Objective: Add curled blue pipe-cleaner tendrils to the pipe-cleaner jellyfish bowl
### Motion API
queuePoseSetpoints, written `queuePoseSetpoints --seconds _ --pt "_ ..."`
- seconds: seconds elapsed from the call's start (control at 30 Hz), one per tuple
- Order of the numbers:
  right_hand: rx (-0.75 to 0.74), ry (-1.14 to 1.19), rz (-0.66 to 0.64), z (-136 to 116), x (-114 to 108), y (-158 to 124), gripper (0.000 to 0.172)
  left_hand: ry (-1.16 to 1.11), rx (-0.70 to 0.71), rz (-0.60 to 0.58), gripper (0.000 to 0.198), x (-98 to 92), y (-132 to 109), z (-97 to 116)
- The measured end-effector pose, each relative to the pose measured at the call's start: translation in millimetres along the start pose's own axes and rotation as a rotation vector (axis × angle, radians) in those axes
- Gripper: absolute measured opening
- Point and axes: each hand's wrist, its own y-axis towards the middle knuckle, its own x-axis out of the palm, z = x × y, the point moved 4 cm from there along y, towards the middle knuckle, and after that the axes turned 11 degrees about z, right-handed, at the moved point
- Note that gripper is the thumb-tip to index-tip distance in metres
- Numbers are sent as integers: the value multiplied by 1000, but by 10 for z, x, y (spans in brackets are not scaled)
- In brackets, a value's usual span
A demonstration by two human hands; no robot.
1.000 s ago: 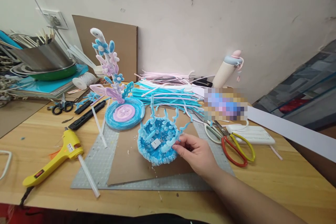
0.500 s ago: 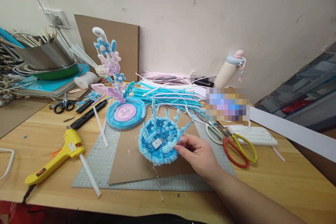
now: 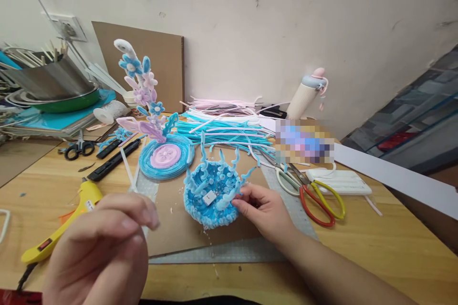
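A fuzzy blue pipe-cleaner bowl (image 3: 211,217) with curly tendrils around its rim tilts so that its inside shows. Inside it sits a small white square piece (image 3: 209,198). My right hand (image 3: 266,209) pinches the bowl's right edge between thumb and fingers. My left hand (image 3: 103,248) is raised at the lower left, near the camera, its fingers curled inward with nothing visible in them. Behind it lies a yellow glue gun (image 3: 53,236), partly covered. Left of the bowl stands a pipe-cleaner flower stem (image 3: 143,90) on a round blue and pink coiled base (image 3: 146,164).
Under the bowl is a cardboard sheet (image 3: 171,233) on a grey cutting mat (image 3: 222,253). Scissors with red and yellow handles (image 3: 317,205) lie at right. Farther back are bundled pipe cleaners (image 3: 222,128) and a bottle (image 3: 306,95). Black-handled scissors (image 3: 78,147) lie at left.
My left hand has come into view at the lower left, covering part of the glue gun. My right hand still holds the bowl. The whole view has shifted slightly.
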Motion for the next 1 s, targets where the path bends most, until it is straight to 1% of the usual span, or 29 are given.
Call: queuePoseSetpoints --seconds 0.07,0.13,0.17,0.27,0.37,0.43,0.6,0.67,0.77,0.9,1.0 --pt "1 -5 2 -6 -1 8 14 -51 -8 73 26 102 -3 -79" --pt "0 -14 3 -17 -1 18 13 -29 -59 139 33 151 -46 -221" --pt "-2 -20 3 -22 0 22 13 -2 -87 133 34 164 -73 -306" --pt "-14 -44 9 -33 -4 24 13 88 -163 48 39 145 -148 -566" --pt "-32 -71 15 -45 -10 16 12 173 -174 -30 47 87 -198 -713" --pt "-47 -88 11 -65 -12 12 10 205 -143 -63 51 67 -218 -717" --pt "-94 -138 -8 -121 -18 28 11 238 91 -115 57 80 -212 -540" --pt "-110 -168 -6 -129 -21 41 12 251 149 -143 58 77 -200 -503" --pt "-112 -190 7 -124 -25 50 13 277 169 -170 59 51 -184 -523" --pt "-110 -198 4 -118 -23 40 17 249 151 -161 61 11 -170 -598" --pt "-105 -193 5 -123 -24 35 18 255 165 -181 62 12 -173 -625"
